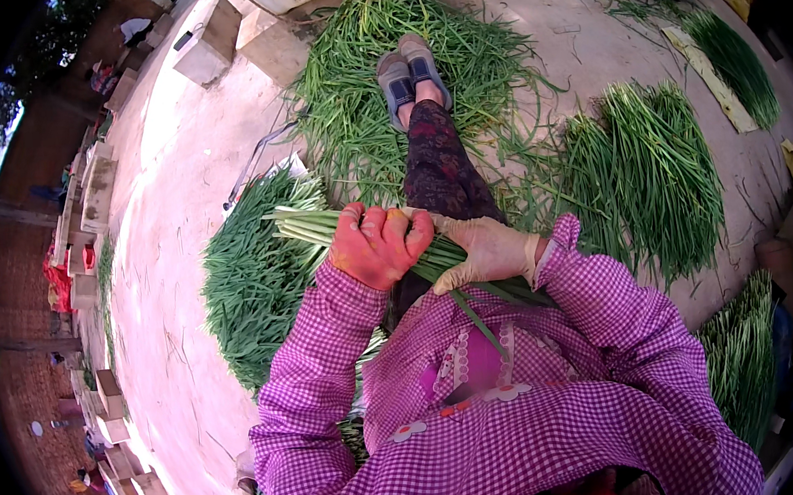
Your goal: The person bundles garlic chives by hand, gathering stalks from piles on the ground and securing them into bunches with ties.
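Observation:
A bunch of garlic chives [305, 225] lies across my lap, its pale stem ends pointing left and its green leaves trailing right. My left hand [379, 244], in an orange-stained glove, is closed round the bunch near the stems. Just beside it, my right hand [489, 251], in a cream glove, grips the leafy part with the thumb on the near side. A few leaves hang down onto my checked purple smock [488, 428]. Close on the left rests a thick stack of chives [253, 279], stem ends toward my hands.
Loose chives [344, 73] are heaped beneath and around my outstretched feet. More stacks lie to the right [664, 177], at the far right [734, 67] and at the near right [746, 358]. Concrete blocks [209, 42] stand at the back left. People sit along the left wall.

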`<move>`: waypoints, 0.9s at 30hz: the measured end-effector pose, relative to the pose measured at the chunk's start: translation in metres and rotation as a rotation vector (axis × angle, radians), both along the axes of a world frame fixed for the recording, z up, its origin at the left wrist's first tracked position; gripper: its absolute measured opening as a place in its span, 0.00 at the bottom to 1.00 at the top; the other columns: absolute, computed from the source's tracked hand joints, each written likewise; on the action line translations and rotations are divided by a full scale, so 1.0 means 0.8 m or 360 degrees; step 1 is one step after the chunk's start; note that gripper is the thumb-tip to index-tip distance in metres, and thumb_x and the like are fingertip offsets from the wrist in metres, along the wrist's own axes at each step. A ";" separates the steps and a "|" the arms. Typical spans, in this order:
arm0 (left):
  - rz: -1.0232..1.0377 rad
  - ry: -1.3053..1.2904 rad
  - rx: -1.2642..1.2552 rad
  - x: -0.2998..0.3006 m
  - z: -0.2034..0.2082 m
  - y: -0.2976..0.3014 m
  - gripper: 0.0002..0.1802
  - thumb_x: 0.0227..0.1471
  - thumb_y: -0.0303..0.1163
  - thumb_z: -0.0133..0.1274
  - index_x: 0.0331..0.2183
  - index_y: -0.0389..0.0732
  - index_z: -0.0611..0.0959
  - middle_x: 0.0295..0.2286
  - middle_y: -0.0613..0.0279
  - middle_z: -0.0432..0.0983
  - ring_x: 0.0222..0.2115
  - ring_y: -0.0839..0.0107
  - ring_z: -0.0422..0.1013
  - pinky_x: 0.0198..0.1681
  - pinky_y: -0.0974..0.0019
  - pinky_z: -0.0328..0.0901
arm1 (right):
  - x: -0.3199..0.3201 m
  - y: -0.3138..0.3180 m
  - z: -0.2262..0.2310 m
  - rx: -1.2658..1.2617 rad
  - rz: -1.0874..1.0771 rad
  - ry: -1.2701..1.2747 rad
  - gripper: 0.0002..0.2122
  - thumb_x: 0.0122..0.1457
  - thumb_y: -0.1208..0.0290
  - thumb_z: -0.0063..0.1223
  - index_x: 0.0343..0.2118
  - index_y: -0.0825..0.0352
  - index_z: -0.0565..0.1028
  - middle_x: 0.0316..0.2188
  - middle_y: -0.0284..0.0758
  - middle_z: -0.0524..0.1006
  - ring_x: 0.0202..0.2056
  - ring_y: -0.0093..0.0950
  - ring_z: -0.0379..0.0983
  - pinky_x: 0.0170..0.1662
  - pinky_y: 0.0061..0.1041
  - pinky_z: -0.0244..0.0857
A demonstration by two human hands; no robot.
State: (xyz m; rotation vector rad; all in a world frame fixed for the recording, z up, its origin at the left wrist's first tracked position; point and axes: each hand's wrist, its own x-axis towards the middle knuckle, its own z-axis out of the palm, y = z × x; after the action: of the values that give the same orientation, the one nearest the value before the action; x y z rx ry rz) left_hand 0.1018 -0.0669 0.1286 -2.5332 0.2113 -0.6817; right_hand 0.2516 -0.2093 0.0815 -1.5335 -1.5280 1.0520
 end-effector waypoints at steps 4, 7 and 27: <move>0.0211 0.0325 -0.0056 0.018 -0.020 -0.004 0.22 0.38 0.30 0.52 0.41 0.54 0.74 0.29 0.66 0.67 0.32 0.67 0.67 0.50 0.44 0.61 | -0.019 -0.010 -0.040 -0.0122 -0.0265 0.1015 0.34 0.48 0.69 0.65 0.57 0.66 0.61 0.43 0.32 0.75 0.41 0.24 0.71 0.47 0.23 0.65; 0.0339 0.0229 -0.0172 0.028 -0.022 -0.011 0.29 0.38 0.31 0.53 0.47 0.59 0.72 0.39 0.63 0.69 0.43 0.62 0.66 0.55 0.38 0.53 | -0.011 -0.015 -0.024 -0.0203 -0.0483 0.1428 0.20 0.52 0.78 0.59 0.49 0.69 0.69 0.37 0.29 0.75 0.36 0.18 0.70 0.41 0.19 0.66; -0.0454 -0.0054 -0.3785 0.079 -0.043 -0.063 0.46 0.41 0.19 0.62 0.59 0.42 0.57 0.44 0.57 0.71 0.42 0.66 0.71 0.43 0.64 0.69 | 0.026 0.034 0.057 0.0666 -0.0854 0.1471 0.16 0.56 0.69 0.57 0.46 0.70 0.74 0.42 0.36 0.77 0.40 0.24 0.73 0.46 0.26 0.66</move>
State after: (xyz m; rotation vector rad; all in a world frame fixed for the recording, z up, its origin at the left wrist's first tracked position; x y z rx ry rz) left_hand 0.1650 -0.1171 0.0940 -4.6153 -0.8516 -1.6747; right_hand 0.2724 -0.1823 0.1270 -0.8646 -0.5838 0.8509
